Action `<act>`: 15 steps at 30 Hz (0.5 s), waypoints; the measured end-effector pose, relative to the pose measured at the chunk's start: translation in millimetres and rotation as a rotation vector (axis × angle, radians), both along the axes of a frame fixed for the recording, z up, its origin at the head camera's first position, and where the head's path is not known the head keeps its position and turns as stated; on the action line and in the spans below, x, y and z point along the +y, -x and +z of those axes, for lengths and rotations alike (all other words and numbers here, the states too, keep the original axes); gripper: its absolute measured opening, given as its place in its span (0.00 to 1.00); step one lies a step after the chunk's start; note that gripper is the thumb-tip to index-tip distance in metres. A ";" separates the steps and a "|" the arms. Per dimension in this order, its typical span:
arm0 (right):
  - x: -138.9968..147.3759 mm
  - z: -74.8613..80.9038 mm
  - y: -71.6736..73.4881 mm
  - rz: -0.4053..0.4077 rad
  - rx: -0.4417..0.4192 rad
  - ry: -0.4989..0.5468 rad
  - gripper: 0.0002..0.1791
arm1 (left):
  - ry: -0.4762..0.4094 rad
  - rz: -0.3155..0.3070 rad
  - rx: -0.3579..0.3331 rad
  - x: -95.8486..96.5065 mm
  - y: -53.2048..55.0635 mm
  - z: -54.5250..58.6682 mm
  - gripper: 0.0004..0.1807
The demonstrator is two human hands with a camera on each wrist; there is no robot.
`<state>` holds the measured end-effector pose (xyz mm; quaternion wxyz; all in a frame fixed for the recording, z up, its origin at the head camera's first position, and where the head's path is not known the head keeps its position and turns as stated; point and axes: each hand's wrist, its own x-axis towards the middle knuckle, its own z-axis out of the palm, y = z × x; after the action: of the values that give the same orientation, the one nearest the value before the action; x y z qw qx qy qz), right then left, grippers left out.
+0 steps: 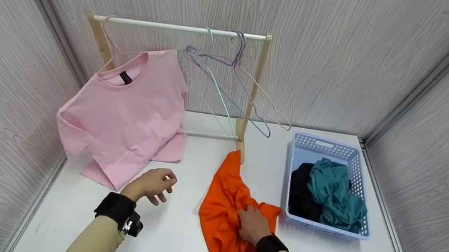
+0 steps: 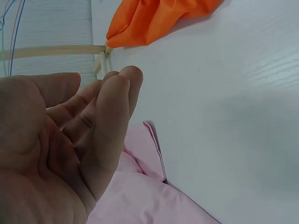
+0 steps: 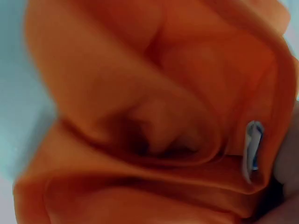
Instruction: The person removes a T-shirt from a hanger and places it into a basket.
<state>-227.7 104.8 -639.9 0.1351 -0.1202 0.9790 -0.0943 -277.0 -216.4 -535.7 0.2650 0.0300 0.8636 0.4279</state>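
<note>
A crumpled orange garment (image 1: 223, 207) lies on the white table in front of me. My right hand (image 1: 253, 224) grips its cloth near the right side, fingertips hidden among the folds. Up close in the right wrist view, the orange cloth (image 3: 131, 186) shows a small white label (image 3: 252, 149). My left hand (image 1: 153, 184) hovers over the table with fingers loosely bent and nothing in them. Beside it, at the left, a pink T-shirt (image 1: 127, 110) hangs on a pink hanger (image 1: 106, 33), its lower part reaching the table.
A rack with a white rail (image 1: 159, 25) stands at the back. On its right part hang several bare hangers (image 1: 238, 51), crossing one another. At the right sits a light-blue basket (image 1: 326, 140) holding a teal garment (image 1: 335, 195) and a black one (image 1: 304, 192).
</note>
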 end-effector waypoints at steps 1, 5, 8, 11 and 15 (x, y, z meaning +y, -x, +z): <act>2.5 2.4 2.5 0.005 -0.004 0.048 0.16 | -0.002 -0.006 0.000 0.4 0.2 0.1 0.13; 14.0 21.4 17.4 -0.009 -0.030 0.229 0.14 | -0.007 -0.016 0.002 0.9 0.4 1.5 0.13; 26.8 42.8 30.6 -0.039 -0.043 0.316 0.21 | -0.010 -0.015 0.009 -0.2 -0.6 2.7 0.13; 45.2 61.8 42.4 -0.058 -0.007 0.395 0.32 | -0.021 -0.016 0.013 -1.5 -1.7 4.4 0.12; 71.7 85.4 52.3 -0.070 0.100 0.470 0.36 | -0.048 -0.014 0.005 -3.2 -2.1 6.7 0.13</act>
<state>-280.0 176.5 -554.5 0.0513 -0.1189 0.9392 -0.3182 -274.9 -219.6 -529.0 0.2651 0.0436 0.8534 0.4466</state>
